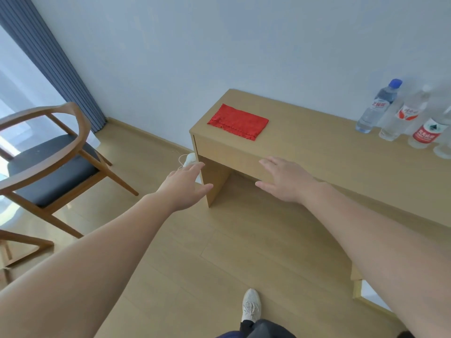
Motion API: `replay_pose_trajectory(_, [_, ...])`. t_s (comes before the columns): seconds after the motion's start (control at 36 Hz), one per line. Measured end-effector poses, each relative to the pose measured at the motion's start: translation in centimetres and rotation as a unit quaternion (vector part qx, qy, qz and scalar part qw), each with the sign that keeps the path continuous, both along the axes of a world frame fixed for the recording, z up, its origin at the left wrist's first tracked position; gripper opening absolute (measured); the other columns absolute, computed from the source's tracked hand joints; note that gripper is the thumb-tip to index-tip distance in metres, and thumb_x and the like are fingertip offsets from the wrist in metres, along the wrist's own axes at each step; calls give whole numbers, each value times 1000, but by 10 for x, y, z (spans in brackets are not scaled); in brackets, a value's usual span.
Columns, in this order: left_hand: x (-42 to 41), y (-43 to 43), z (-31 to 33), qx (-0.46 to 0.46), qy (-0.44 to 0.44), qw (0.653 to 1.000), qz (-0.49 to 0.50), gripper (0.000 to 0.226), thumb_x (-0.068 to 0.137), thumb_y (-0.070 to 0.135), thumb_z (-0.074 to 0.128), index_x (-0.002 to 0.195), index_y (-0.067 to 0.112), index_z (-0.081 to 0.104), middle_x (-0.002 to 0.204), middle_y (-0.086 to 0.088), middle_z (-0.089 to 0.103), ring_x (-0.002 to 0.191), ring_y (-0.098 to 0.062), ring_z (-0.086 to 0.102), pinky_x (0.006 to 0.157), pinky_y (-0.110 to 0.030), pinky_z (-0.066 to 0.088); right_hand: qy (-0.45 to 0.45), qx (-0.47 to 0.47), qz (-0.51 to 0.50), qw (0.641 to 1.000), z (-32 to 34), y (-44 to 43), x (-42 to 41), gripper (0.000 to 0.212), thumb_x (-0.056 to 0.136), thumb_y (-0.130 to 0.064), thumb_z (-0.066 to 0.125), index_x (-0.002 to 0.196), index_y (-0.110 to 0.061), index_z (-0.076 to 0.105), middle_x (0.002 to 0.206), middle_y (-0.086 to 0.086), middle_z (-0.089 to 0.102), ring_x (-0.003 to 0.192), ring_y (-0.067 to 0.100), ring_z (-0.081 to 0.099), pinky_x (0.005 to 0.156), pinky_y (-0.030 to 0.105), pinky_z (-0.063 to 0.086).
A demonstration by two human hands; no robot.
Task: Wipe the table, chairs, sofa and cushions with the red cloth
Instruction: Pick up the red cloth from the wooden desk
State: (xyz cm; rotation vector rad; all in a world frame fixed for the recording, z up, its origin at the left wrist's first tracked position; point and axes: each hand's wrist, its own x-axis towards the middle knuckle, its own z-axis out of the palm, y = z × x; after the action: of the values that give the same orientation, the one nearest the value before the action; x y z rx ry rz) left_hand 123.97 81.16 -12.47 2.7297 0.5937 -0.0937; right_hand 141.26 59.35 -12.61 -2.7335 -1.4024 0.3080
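A folded red cloth point(238, 122) lies flat on the left end of a light wooden table point(317, 147) that stands against the wall. A wooden chair point(52, 157) with a dark seat cushion is at the left, near the curtain. My left hand point(185, 184) is stretched forward in the air, fingers apart and empty, just left of the table's side panel. My right hand point(284, 180) is also open and empty, palm down, hovering in front of the table's front edge. Both hands are short of the cloth and apart from it.
Several plastic water bottles point(377, 107) stand at the table's far right by the wall. A white plug with a cord point(189, 159) lies on the floor beside the table leg. A blue-grey curtain point(48, 57) hangs at the left. A second wooden frame point(22, 242) shows at the lower left.
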Motion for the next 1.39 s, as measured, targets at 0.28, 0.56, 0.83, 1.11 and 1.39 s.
replay_pose_trajectory(0.28, [76, 40, -8, -16, 1, 999, 28, 68, 91, 52, 47, 148, 26, 22, 151, 5, 32, 136, -21, 32, 111, -37, 23, 15, -32, 35, 999, -9, 54, 86, 70, 96, -56, 39, 151, -17, 21, 160, 6, 18, 146, 21, 18, 117, 39, 21])
replay_pose_trajectory(0.56, [135, 105, -22, -22, -8, 1000, 21, 67, 90, 51, 48, 148, 28, 23, 149, 5, 36, 134, -21, 35, 110, -36, 24, 9, -56, 49, 997, -19, 121, 138, 72, 96, -57, 35, 152, -17, 16, 161, 7, 11, 146, 24, 17, 116, 41, 22])
replay_pose_trajectory(0.83, [224, 208, -41, -27, 1, 999, -34, 67, 91, 52, 46, 148, 27, 22, 149, 2, 35, 136, -23, 32, 113, -39, 20, 20, -83, -12, 996, -39, 212, 196, 72, 96, -57, 36, 153, -20, 11, 162, 6, 3, 147, 27, 12, 118, 45, 20])
replay_pose_trajectory(1.11, [299, 278, -66, -28, 20, 993, -109, 66, 93, 50, 44, 149, 24, 21, 154, 2, 27, 141, -19, 24, 116, -37, 17, 39, -131, -72, 988, -73, 267, 241, 70, 98, -55, 32, 154, -23, 5, 162, 5, -5, 148, 28, 6, 118, 46, 16])
replay_pose_trajectory(1.39, [347, 293, -92, -29, 37, 992, -116, 61, 95, 48, 43, 148, 24, 23, 153, 3, 28, 140, -19, 24, 113, -34, 13, 68, -185, -52, 979, -120, 294, 290, 70, 99, -53, 31, 154, -26, -2, 160, 7, -15, 148, 32, -3, 119, 50, 9])
